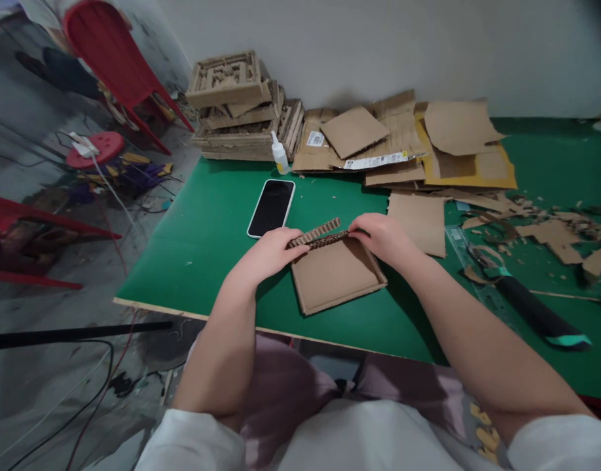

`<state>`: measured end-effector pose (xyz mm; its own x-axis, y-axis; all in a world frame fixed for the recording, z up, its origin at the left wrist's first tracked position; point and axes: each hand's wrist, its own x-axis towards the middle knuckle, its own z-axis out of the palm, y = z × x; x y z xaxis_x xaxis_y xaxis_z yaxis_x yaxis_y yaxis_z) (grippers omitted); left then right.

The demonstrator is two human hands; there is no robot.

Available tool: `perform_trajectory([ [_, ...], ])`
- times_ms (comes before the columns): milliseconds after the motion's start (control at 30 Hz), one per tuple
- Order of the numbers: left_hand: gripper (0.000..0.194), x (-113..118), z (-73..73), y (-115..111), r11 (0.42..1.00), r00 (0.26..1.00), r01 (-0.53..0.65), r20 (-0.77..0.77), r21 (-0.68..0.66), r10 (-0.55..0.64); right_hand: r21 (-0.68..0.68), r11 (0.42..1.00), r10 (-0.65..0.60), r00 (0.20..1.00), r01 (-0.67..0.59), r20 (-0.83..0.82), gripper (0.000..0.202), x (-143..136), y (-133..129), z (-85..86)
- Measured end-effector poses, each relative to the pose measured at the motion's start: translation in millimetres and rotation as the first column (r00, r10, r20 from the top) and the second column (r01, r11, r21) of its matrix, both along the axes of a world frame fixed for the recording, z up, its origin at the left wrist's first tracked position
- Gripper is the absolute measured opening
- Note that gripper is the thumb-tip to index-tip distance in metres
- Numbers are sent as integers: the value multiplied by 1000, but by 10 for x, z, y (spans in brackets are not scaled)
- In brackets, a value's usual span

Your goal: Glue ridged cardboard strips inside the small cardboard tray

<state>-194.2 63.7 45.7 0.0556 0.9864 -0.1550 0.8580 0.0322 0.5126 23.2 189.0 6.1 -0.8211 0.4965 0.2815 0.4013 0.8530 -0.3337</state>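
A shallow square cardboard tray (pixel 337 275) with low raised rims lies on the green table near its front edge. My left hand (pixel 273 255) is closed at the tray's far left corner, its thumb and fingers around a corrugated cardboard strip (pixel 320 231) that slants up and to the right. Below that strip, a darker corrugated strip (pixel 330 241) runs along the tray's far side. At the far right corner, my right hand (pixel 382 237) pinches the end of this darker strip. Whether that strip touches the tray along its whole length I cannot tell.
A phone (pixel 272 208) and a glue bottle (pixel 279 154) lie beyond my left hand. Stacked cardboard frames (pixel 232 108) and flat cardboard sheets (pixel 359 131) line the wall. To the right are a clear ruler (pixel 460 245), black-handled pliers (pixel 536 304) and cardboard scraps (pixel 550 232).
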Motion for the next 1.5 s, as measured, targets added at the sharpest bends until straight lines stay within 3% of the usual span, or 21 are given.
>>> perform_trajectory([
  [167, 22, 12, -13, 11, 1000, 1000, -4, -23, 3, 4, 96, 995, -4, 998, -1, 60, 12, -36, -23, 5],
  [333, 20, 21, 3, 6, 1000, 1000, -11, -5, -8, 11, -12, 999, 31, 1000, -31, -5, 9, -8, -27, 28],
  [467, 19, 26, 10, -1, 1000, 1000, -20, 23, -16, 21, 101, 990, 106, 991, -97, -86, 21, 3, -106, 103],
  [600, 19, 27, 4, 3, 999, 999, -31, 24, -17, 31, 225, 964, 148, 989, -143, -6, 29, -53, -220, 154],
  [833, 21, 29, -4, 5, 1000, 1000, -15, 1, -5, 15, 219, 968, 124, 992, -126, 21, 27, -78, -232, 109],
  [933, 26, -6, 31, -27, 997, 998, -56, -3, 61, 56, 176, 981, 110, 985, -87, -129, 27, -17, -181, 145],
  [1000, 31, -34, 81, -55, 979, 990, -142, 21, 148, 141, 121, 993, 30, 953, 7, -300, 27, 21, -166, 209],
  [1100, 35, -4, 167, -85, 918, 955, -292, 126, 268, 267, -72, 992, -125, 868, 103, -481, 25, 30, -221, 331],
  [1167, 37, 105, 198, -87, 882, 942, -331, 181, 336, 284, -249, 966, -185, 855, 68, -484, 23, -8, -310, 391],
  [1267, 41, 394, 169, -71, 887, 969, -237, 161, 395, 187, -443, 896, -188, 886, -21, -424, 24, -105, -458, 417],
  [1367, 48, 691, 104, -69, 920, 991, -127, 94, 371, 99, -517, 856, -241, 884, -2, -401, 21, -176, -537, 404],
  [1500, 60, 750, 139, -120, 945, 998, -39, 55, 326, 22, -549, 833, -313, 882, 77, -352, 29, -113, -511, 474],
])
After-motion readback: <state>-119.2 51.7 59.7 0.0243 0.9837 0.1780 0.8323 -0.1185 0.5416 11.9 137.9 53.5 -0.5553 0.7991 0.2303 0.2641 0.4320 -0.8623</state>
